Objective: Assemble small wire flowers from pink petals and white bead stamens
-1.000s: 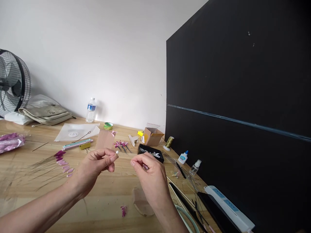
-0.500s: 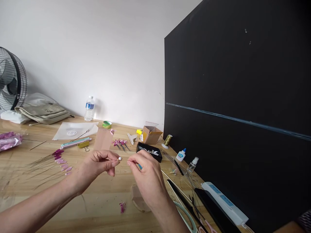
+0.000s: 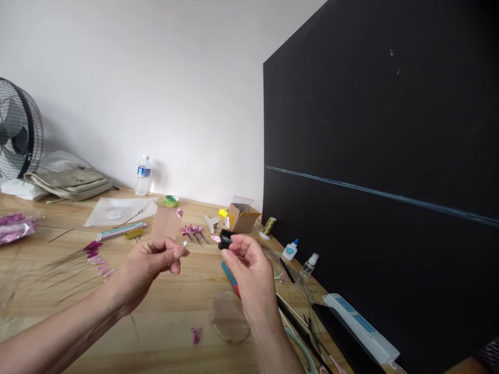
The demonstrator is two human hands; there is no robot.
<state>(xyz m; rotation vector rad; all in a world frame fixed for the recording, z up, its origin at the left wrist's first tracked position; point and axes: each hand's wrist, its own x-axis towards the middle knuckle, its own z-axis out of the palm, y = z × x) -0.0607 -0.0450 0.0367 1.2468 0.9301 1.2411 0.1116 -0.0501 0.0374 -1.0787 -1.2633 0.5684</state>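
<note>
My left hand is closed in a pinch on a small white bead, held above the wooden table. My right hand is raised beside it with thumb and fingertips pressed together just in front of a black box. A blue tool sticks out below its palm and seems to be held in it. The two hands are about a hand's width apart. Small pink flower pieces lie just behind them.
A large black board stands along the right. Nearby are a cardboard box, gold thread spool, glue bottle, spray bottle, power strip, water bottle, fan, wired pink petals and a clear disc.
My right hand has lifted and moved right, away from the left hand, so the blue tool now shows below its palm. My left hand still pinches the bead, slightly lower left.
</note>
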